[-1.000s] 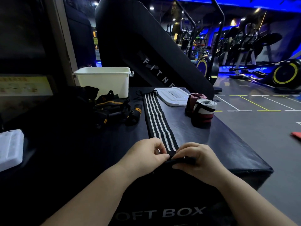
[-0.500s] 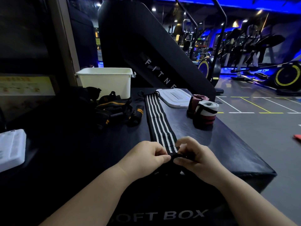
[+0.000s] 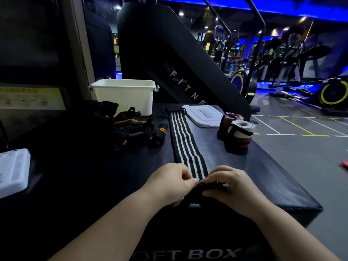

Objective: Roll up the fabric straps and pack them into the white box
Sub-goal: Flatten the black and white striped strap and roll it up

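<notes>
From the head camera, a black strap with white stripes lies flat along the dark padded box top, running from the far edge straight toward the person, and its near end disappears between both hands at the front edge of the box. The left hand is curled, with thumb and forefinger pressed together on the left side of the strap's dark, bunched near end. The right hand is likewise curled, its fingertips pinching the same dark fold from the right, so the two hands nearly touch over the strap. How tightly the end is rolled cannot be told, since the fingers cover it. The white box stands open at the far left corner of the top, well apart from the hands, with its white lid lying flat to the right, beside the strap's far end. Between the white box and the striped strap sits a heap of black straps with orange trim. On the right, near the lid, two rolled straps stand upright and touching: a red, white and black roll in front and a dark reddish roll behind it. A white plastic tray rests at the far left edge. Nothing lies between the hands and the white box except the stretched strap itself.
</notes>
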`<state>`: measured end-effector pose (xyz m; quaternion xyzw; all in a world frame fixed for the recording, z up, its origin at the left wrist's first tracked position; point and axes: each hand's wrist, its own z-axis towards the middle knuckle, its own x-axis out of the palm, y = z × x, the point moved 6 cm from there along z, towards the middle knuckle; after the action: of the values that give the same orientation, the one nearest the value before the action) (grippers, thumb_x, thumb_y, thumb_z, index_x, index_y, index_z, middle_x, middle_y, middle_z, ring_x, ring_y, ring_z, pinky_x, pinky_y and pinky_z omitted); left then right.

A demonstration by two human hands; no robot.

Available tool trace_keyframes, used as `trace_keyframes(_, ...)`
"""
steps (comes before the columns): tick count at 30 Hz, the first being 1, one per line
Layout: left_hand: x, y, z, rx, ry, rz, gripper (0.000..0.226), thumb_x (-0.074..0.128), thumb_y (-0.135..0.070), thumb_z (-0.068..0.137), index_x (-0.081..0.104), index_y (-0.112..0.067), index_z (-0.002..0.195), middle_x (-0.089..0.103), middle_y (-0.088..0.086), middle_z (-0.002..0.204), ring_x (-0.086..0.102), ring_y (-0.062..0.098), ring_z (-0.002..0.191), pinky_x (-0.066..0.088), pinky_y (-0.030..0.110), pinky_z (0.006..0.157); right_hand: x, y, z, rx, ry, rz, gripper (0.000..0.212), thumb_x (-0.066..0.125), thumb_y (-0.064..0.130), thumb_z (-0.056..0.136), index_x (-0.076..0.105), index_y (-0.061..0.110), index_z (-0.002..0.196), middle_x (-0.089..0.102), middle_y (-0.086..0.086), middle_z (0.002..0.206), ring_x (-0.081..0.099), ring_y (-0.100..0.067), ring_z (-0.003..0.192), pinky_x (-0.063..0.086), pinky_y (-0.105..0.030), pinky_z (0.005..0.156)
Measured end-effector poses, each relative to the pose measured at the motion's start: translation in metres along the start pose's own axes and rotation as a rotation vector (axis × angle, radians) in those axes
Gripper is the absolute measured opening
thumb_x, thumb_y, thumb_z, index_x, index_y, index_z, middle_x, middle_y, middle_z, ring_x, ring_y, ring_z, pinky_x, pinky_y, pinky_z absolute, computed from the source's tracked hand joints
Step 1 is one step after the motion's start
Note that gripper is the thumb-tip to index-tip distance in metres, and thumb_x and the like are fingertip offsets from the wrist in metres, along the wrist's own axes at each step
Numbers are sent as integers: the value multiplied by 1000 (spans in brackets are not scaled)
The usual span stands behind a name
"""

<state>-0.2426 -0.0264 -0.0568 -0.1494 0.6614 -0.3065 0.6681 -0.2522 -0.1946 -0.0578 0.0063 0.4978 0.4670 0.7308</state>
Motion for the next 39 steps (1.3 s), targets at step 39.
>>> trace_keyframes(39, -8, 6, 22, 181, -205, -36, 12, 72, -33, 82, 66, -26, 76, 50, -10, 104, 46, 9, 101, 41, 27, 90, 10, -19, 24, 188, 27, -51, 18, 75, 35, 82, 66, 47, 91, 64, 13, 87, 60, -2, 84, 42, -12, 72)
